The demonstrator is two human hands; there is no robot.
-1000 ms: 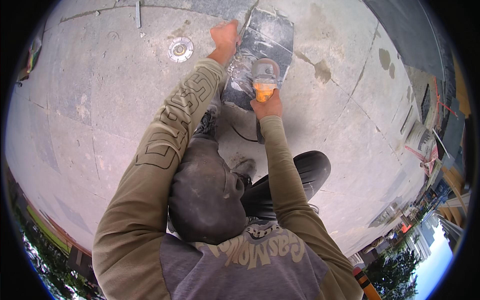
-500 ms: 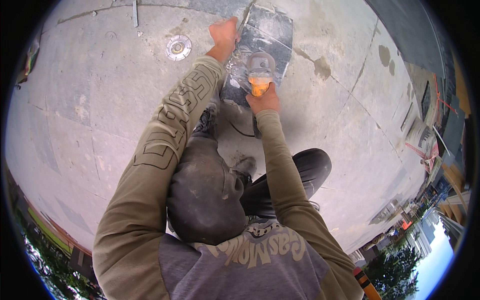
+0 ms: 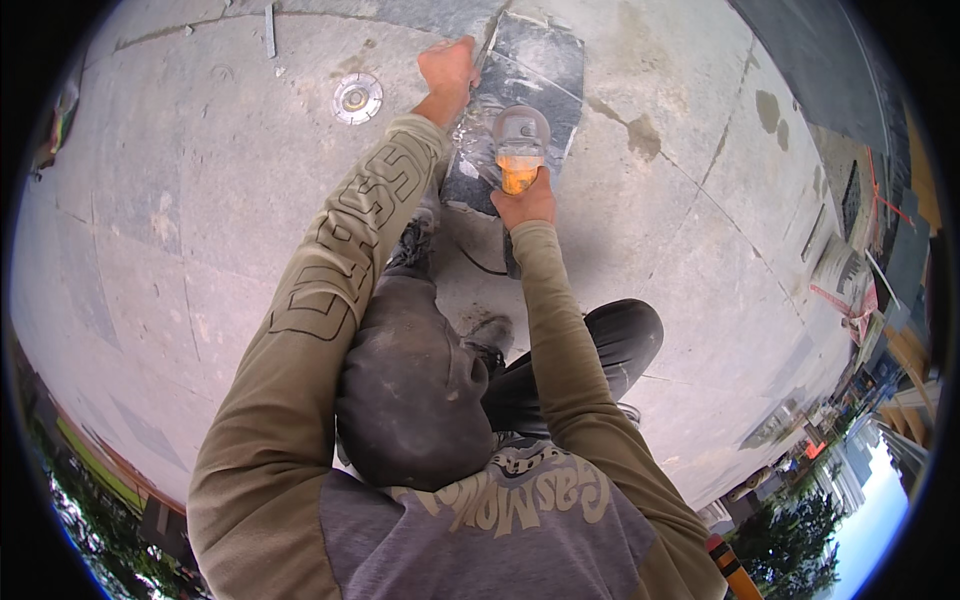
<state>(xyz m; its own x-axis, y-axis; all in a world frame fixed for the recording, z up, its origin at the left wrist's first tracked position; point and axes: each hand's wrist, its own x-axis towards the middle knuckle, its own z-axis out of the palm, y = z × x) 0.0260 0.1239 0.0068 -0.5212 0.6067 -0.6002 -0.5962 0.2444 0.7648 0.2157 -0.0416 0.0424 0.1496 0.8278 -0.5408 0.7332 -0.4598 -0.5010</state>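
A dark, dusty stone slab lies in front of me, with pale dust and chips along its left side. My right hand is wrapped round the yellow and dark body of an angle grinder. The grinder's rounded guard is over the middle of the slab; its disc is hidden. At the slab's upper left edge, my left hand is closed, its knuckles up and fingertips mostly hidden, gripping the slab's edge. My boot is close to the slab's near left corner.
A segmented cutting disc lies on the concrete floor left of my left hand. A thin strip is farther off. The grinder's cord curves near my feet. At the right stand a pale bag and stacked materials.
The grinder and my right hand have shifted very slightly. My left hand keeps its place at the slab's edge.
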